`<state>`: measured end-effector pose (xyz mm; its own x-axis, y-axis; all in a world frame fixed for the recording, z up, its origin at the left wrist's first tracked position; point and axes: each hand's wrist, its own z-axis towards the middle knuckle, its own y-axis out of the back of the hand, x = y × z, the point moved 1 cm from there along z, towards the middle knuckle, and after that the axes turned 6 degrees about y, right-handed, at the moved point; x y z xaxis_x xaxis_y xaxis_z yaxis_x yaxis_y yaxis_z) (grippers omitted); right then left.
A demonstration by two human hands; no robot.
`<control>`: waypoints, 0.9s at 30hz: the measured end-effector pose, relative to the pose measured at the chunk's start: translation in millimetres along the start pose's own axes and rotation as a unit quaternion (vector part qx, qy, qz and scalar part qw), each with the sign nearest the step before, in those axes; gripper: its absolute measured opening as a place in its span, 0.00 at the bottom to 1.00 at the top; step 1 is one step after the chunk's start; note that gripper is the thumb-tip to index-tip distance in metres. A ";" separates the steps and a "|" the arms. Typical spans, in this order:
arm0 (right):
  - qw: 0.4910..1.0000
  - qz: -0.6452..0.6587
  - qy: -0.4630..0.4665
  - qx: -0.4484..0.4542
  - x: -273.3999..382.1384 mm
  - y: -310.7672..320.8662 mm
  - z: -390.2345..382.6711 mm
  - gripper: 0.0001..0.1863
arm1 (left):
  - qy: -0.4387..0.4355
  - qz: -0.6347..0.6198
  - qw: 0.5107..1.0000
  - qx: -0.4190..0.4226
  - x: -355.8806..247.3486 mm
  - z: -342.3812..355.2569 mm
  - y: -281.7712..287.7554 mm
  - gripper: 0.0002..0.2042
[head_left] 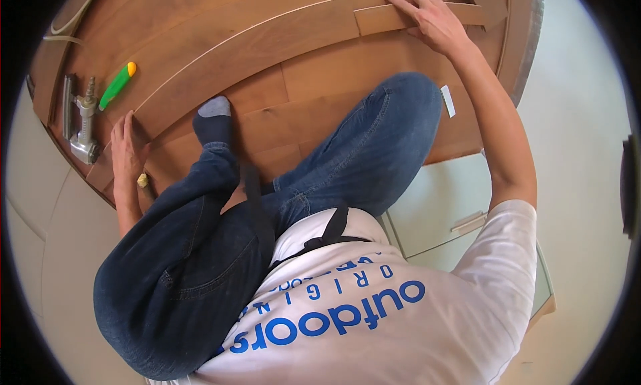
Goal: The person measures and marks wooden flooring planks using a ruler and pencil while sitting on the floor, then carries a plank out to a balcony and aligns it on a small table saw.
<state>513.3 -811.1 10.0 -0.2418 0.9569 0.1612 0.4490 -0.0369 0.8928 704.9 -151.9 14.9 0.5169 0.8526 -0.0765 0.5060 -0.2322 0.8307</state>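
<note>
I kneel on a brown wood plank floor, in blue jeans with a dark sock. My left hand lies flat against the near left end of a long loose plank that runs diagonally across the floor. My right hand presses with spread fingers on a shorter plank at the long plank's far right end. Neither hand grips anything.
A grey metal tool and a green tool with a yellow tip lie on the floor left of my left hand. A small yellowish object sits by my left wrist. A white scrap lies by my knee. Pale floor borders the wood.
</note>
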 end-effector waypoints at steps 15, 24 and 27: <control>0.987 0.103 0.022 -0.121 54.6 -21.8 2.4 0.37 | 0.010 0.024 1.000 -0.008 -0.4 -4.4 -10.9 0.48; 0.981 0.102 0.078 -0.145 55.8 -29.7 14.1 0.36 | 0.015 0.016 1.000 -0.010 -9.2 -7.3 -4.2 0.47; 0.982 0.106 0.086 -0.129 56.7 -26.6 16.3 0.41 | 0.015 0.012 1.000 -0.011 -8.7 -9.2 -3.5 0.47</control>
<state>501.6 -751.2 -11.5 -0.3174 0.8583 0.4032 0.2772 -0.3226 0.9050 692.3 -154.3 17.7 0.5075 0.8608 -0.0388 0.4779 -0.2437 0.8440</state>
